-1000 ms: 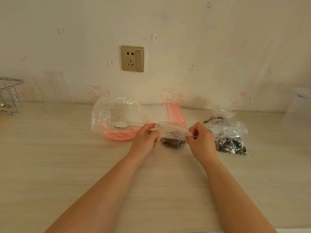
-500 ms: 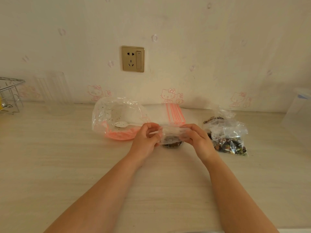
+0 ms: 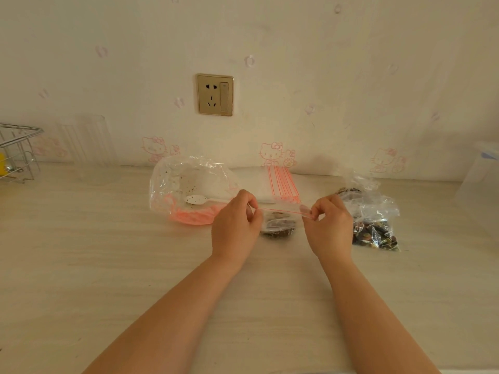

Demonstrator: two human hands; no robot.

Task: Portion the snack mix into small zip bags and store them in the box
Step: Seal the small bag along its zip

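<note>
At the centre of the frame, two bare hands hold a small zip bag point(image 3: 279, 225) just above a pale wood-grain counter point(image 3: 108, 265). The left hand point(image 3: 236, 225) pinches the bag's left top corner; the right hand point(image 3: 328, 225) pinches the right one. Between them the red zip strip is pulled into a straight, taut line, likely so the seal can be pressed closed. A dark portion of snack mix sags in the bottom of the bag, which touches or nearly touches the counter.

Just right of the hands lies a crumpled clear bag of snack mix point(image 3: 375, 228), probably the supply, kept within reach. Behind the hands, against the wall, sits a flat stack of empty zip bags point(image 3: 280, 184) with red strips. To the left of centre, a large clear bag over a pink bowl point(image 3: 189, 195) holds a white spoon point(image 3: 198, 200), presumably the scoop.

At the far right edge stands a translucent box point(image 3: 478, 184), likely where finished bags go. A wire rack point(image 3: 17, 152) sits at the left edge, and a wall socket point(image 3: 215, 94) is above centre.
</note>
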